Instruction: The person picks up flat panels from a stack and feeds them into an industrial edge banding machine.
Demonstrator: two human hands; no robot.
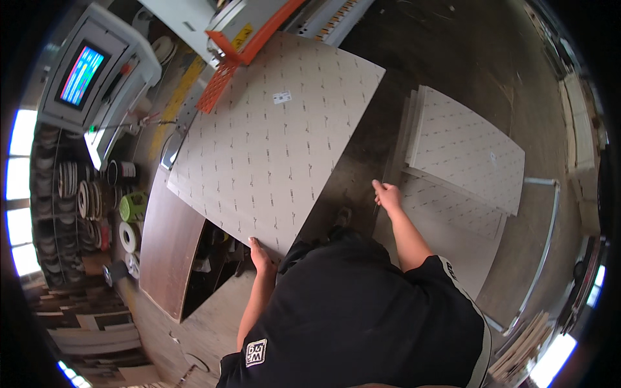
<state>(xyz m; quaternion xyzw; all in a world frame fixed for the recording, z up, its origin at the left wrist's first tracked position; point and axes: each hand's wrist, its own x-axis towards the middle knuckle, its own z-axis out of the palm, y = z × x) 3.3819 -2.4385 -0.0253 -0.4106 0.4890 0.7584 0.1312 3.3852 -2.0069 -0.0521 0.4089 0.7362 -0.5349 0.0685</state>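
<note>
A large pale panel [278, 142], covered in a small repeated print and bearing a white label [282, 97], reaches from the machine toward my body. My left hand [261, 257] grips its near edge close to the corner, thumb along the edge and the other fingers hidden beneath. Off the panel's right side, my right hand [387, 196] hovers with its fingers curled in and nothing visible in them. Nearest to it on the right is a stack of similar printed panels [469, 149], lying over another pale panel [453, 252].
The machine's orange guard [217, 87] stands at the panel's far left, beside a control console [97, 77] with a lit screen. A brown board-sided cabinet [169, 246] stands below the panel. Edge-band rolls [90, 199] fill a left rack. A metal frame [546, 239] surrounds the right stack.
</note>
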